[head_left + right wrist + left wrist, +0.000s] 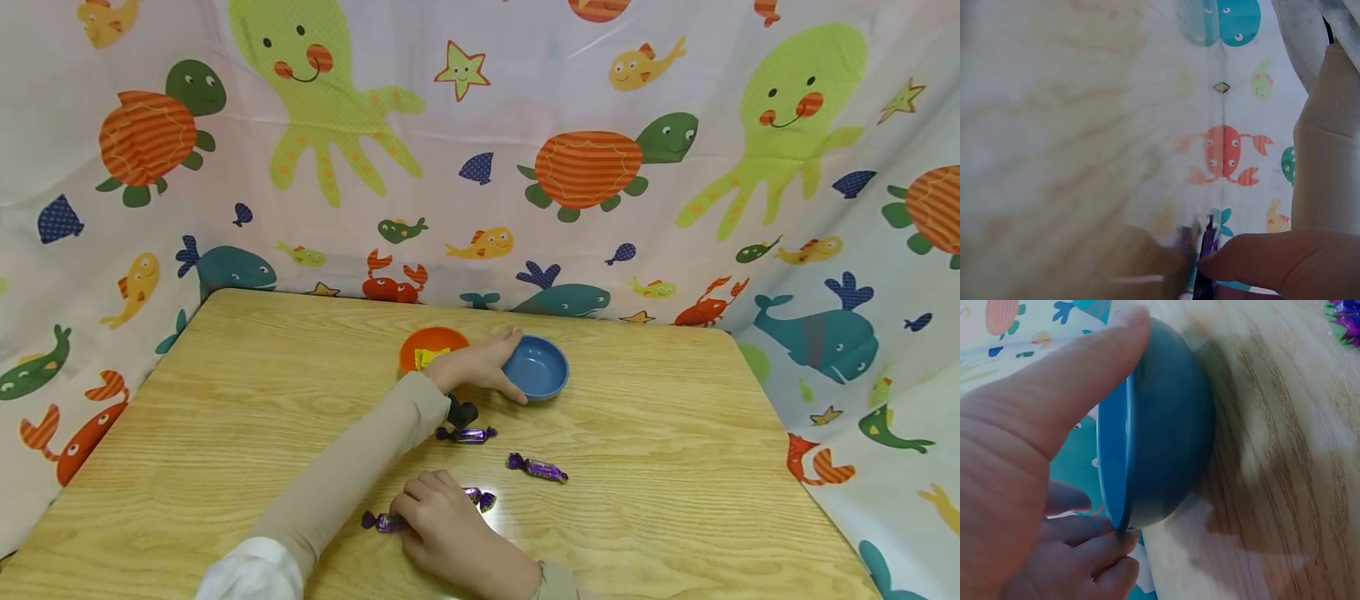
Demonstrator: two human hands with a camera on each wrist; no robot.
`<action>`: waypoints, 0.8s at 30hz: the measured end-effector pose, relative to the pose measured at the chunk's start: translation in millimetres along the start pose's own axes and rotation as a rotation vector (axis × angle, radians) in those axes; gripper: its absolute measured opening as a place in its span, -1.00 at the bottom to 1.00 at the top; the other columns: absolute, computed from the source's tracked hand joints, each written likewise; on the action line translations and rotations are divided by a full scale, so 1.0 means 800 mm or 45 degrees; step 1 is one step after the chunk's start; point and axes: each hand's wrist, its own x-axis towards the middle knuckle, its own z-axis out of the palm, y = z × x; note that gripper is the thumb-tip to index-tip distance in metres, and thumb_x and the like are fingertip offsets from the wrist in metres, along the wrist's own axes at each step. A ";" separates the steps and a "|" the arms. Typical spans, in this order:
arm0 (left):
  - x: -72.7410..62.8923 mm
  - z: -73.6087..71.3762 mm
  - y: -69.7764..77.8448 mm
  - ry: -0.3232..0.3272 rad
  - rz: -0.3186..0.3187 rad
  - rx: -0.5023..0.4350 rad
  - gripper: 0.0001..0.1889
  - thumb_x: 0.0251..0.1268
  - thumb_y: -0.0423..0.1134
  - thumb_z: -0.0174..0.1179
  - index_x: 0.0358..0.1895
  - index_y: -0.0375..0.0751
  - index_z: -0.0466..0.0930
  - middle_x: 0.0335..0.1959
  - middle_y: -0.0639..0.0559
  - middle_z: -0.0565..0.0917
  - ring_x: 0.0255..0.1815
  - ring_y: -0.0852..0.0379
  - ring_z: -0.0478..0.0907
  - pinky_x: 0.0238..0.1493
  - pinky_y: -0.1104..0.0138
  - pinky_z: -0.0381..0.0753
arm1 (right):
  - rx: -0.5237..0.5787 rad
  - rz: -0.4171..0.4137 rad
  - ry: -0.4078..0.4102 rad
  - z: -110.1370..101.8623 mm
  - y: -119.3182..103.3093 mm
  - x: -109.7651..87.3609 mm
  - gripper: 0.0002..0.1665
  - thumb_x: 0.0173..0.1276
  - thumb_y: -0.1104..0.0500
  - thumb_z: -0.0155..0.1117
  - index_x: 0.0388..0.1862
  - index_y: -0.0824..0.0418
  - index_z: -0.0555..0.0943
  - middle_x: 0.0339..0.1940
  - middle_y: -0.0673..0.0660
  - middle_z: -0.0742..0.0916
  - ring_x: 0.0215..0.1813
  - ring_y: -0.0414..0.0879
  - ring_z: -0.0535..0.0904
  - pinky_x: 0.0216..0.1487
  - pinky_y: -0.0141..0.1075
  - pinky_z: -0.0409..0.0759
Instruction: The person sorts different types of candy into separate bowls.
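Observation:
My left hand [483,364] grips the left side of a blue bowl [543,371] that stands on the table, thumb at the near side, fingers at the far side. In the left wrist view the thumb lies over the bowl's rim [1116,506]. The bowl's visible inside holds nothing. Lower down, my right hand [450,529] pinches a purple-wrapped candy [386,522]; the right wrist view shows the thumb against the candy [1209,240]. Another purple candy [480,498] lies just behind that hand, partly hidden by it.
Left of the blue bowl stands an orange bowl [431,337] with yellow-wrapped candy [426,357] inside, partly behind my left hand. Two more purple candies [467,435] [538,468] lie on the wooden table [660,433]. A curtain [465,125] with sea animals hangs behind.

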 end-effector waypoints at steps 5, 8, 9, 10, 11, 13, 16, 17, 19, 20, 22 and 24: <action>0.003 0.001 0.002 -0.009 -0.028 0.067 0.25 0.09 0.19 0.43 0.58 -0.39 -0.22 0.60 -0.30 -0.17 0.60 -0.09 -0.14 0.54 0.13 -0.01 | 0.066 -0.024 -0.031 -0.014 -0.001 0.001 -0.84 0.10 0.27 0.41 -0.35 0.05 0.66 -0.37 -0.13 0.61 -0.24 -0.26 0.50 -0.06 -0.42 0.45; 0.003 0.001 0.003 -0.004 -0.039 0.097 0.24 0.09 0.20 0.43 0.58 -0.40 -0.19 0.60 -0.31 -0.15 0.60 -0.10 -0.11 0.53 0.12 0.03 | 0.115 -0.019 -0.096 -0.027 0.000 0.000 -0.84 0.13 0.25 0.41 -0.33 0.02 0.67 -0.36 -0.16 0.59 -0.22 -0.30 0.48 -0.02 -0.44 0.46; 0.003 0.001 0.003 -0.003 -0.041 0.103 0.24 0.09 0.20 0.42 0.58 -0.40 -0.19 0.60 -0.31 -0.15 0.60 -0.11 -0.10 0.53 0.12 0.04 | 0.132 -0.019 -0.120 -0.032 0.000 -0.001 -0.85 0.15 0.24 0.41 -0.32 0.01 0.67 -0.35 -0.17 0.59 -0.21 -0.32 0.47 -0.02 -0.45 0.45; 0.003 0.001 0.003 -0.003 -0.044 0.109 0.23 0.09 0.21 0.42 0.58 -0.40 -0.18 0.60 -0.31 -0.15 0.60 -0.11 -0.10 0.53 0.11 0.05 | 0.154 -0.015 -0.143 -0.038 0.000 -0.001 -0.84 0.14 0.24 0.42 -0.32 0.01 0.67 -0.36 -0.18 0.59 -0.21 -0.33 0.47 -0.01 -0.45 0.45; 0.003 0.001 0.003 -0.001 -0.046 0.115 0.23 0.09 0.21 0.42 0.58 -0.39 -0.17 0.60 -0.31 -0.14 0.60 -0.11 -0.10 0.53 0.11 0.05 | 0.185 -0.009 -0.157 -0.044 0.000 -0.002 -0.83 0.12 0.24 0.42 -0.31 0.01 0.68 -0.36 -0.18 0.59 -0.21 -0.34 0.46 -0.01 -0.46 0.44; 0.003 0.001 0.003 0.003 -0.050 0.124 0.23 0.08 0.22 0.42 0.58 -0.39 -0.15 0.59 -0.31 -0.12 0.59 -0.12 -0.08 0.52 0.09 0.07 | 0.240 -0.004 -0.166 -0.056 0.001 -0.002 -0.81 0.09 0.26 0.44 -0.30 0.02 0.69 -0.35 -0.17 0.61 -0.22 -0.35 0.46 0.00 -0.47 0.43; 0.003 0.000 0.004 0.012 -0.061 0.140 0.22 0.07 0.23 0.43 0.57 -0.39 -0.11 0.59 -0.31 -0.08 0.59 -0.12 -0.05 0.51 0.07 0.09 | 0.274 -0.036 -0.120 -0.072 0.006 -0.003 -0.76 0.01 0.29 0.48 -0.32 0.06 0.70 -0.36 -0.14 0.64 -0.24 -0.34 0.50 -0.01 -0.48 0.44; 0.003 0.000 0.004 0.014 -0.063 0.145 0.21 0.06 0.23 0.43 0.57 -0.38 -0.10 0.59 -0.30 -0.07 0.59 -0.13 -0.04 0.51 0.06 0.10 | 0.283 -0.051 -0.104 -0.078 0.009 -0.004 -0.75 0.00 0.31 0.50 -0.32 0.07 0.70 -0.36 -0.13 0.65 -0.25 -0.34 0.50 -0.01 -0.48 0.44; 0.003 0.000 0.004 0.016 -0.066 0.157 0.21 0.06 0.24 0.43 0.57 -0.38 -0.09 0.59 -0.30 -0.05 0.58 -0.13 -0.03 0.50 0.05 0.11 | 0.289 -0.085 -0.080 -0.091 0.016 -0.006 -0.73 -0.02 0.32 0.52 -0.32 0.08 0.70 -0.37 -0.13 0.65 -0.27 -0.35 0.50 -0.02 -0.48 0.45; 0.003 0.000 0.005 0.017 -0.067 0.164 0.21 0.06 0.24 0.42 0.57 -0.38 -0.09 0.59 -0.30 -0.05 0.58 -0.13 -0.03 0.50 0.05 0.11 | 0.297 -0.100 -0.071 -0.097 0.019 -0.007 -0.72 -0.01 0.33 0.53 -0.31 0.08 0.70 -0.37 -0.13 0.66 -0.28 -0.35 0.50 -0.03 -0.47 0.46; 0.003 0.000 0.006 0.017 -0.068 0.174 0.21 0.06 0.25 0.42 0.57 -0.37 -0.08 0.59 -0.30 -0.03 0.58 -0.12 -0.02 0.50 0.05 0.12 | 0.316 -0.128 -0.066 -0.111 0.028 -0.009 -0.72 0.02 0.34 0.53 -0.29 0.08 0.70 -0.36 -0.13 0.67 -0.29 -0.35 0.50 -0.04 -0.48 0.47; 0.003 -0.001 0.007 0.014 -0.071 0.178 0.21 0.05 0.26 0.42 0.57 -0.37 -0.08 0.59 -0.29 -0.03 0.58 -0.12 -0.03 0.51 0.05 0.11 | 0.349 -0.142 -0.071 -0.124 0.037 -0.011 -0.72 0.06 0.34 0.52 -0.26 0.09 0.70 -0.34 -0.12 0.67 -0.28 -0.34 0.51 -0.05 -0.50 0.48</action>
